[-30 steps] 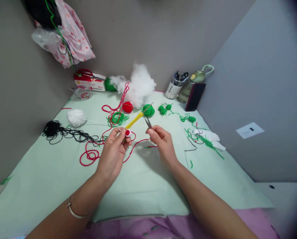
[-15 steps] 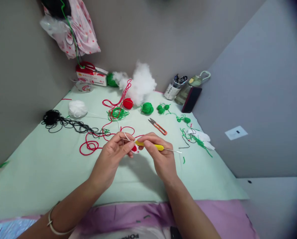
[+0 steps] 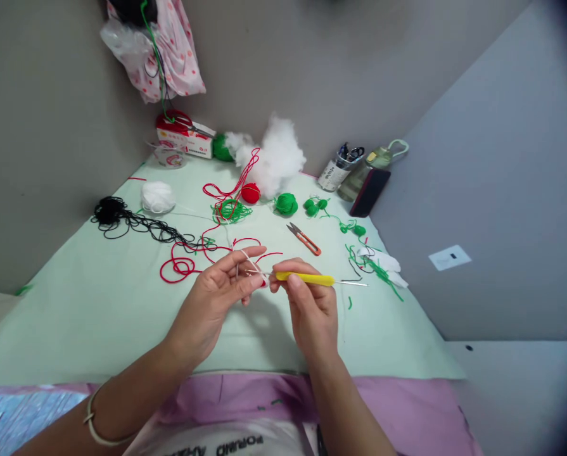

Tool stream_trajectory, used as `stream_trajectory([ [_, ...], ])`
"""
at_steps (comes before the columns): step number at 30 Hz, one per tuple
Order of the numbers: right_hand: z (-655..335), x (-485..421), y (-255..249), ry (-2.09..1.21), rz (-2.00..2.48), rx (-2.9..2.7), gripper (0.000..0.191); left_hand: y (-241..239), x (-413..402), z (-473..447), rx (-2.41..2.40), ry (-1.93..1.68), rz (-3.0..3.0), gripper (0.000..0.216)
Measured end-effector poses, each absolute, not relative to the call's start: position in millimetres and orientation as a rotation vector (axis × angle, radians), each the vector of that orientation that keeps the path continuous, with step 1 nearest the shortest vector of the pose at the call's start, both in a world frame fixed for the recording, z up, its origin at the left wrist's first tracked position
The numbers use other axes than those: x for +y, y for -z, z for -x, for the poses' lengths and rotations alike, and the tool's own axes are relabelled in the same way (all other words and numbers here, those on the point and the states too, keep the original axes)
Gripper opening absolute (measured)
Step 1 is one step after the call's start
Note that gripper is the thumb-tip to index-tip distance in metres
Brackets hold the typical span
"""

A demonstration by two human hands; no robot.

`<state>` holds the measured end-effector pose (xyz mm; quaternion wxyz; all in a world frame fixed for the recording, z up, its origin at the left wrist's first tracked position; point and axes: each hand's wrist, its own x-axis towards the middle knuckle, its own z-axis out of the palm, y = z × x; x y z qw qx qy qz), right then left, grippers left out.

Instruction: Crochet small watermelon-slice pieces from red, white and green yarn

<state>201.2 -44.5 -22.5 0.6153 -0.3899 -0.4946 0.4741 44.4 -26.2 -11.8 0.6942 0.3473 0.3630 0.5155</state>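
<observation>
My left hand (image 3: 207, 301) pinches a small red-and-white crochet piece (image 3: 263, 284) above the table (image 3: 259, 351); my right hand (image 3: 315, 310) grips the yellow-handled crochet hook (image 3: 306, 278) beside it. Farther: orange thread snips (image 3: 306, 241), then green yarn ball (image 3: 286, 204).

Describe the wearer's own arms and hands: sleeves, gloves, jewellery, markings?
Left hand and right hand are bare, with no gloves. Both forearms show no sleeves as far as the picture reaches. The left one wears a thin, pale, rounded bangle with a small raised piece on it; none shows on the right. No cables or clear markings on either arm.
</observation>
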Motion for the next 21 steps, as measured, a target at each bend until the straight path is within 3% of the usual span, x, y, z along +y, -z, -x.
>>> stream_trajectory([
  [4,-198,-47,21,-0.974,0.946,-1.176,0.008,15,-29,-46,0.859,-1.178,-0.831,0.041],
  [13,-199,-56,24,-0.777,1.045,-1.281,0.01,19,-36,-51,0.838,-1.129,-0.776,0.038],
  [17,-200,-61,28,-0.862,1.0,-1.271,0.015,22,-40,-54,0.8,-1.076,-0.751,0.039],
  [21,-205,-62,32,-1.131,0.891,-1.061,0.007,23,-44,-53,0.797,-0.965,-0.817,0.035],
])
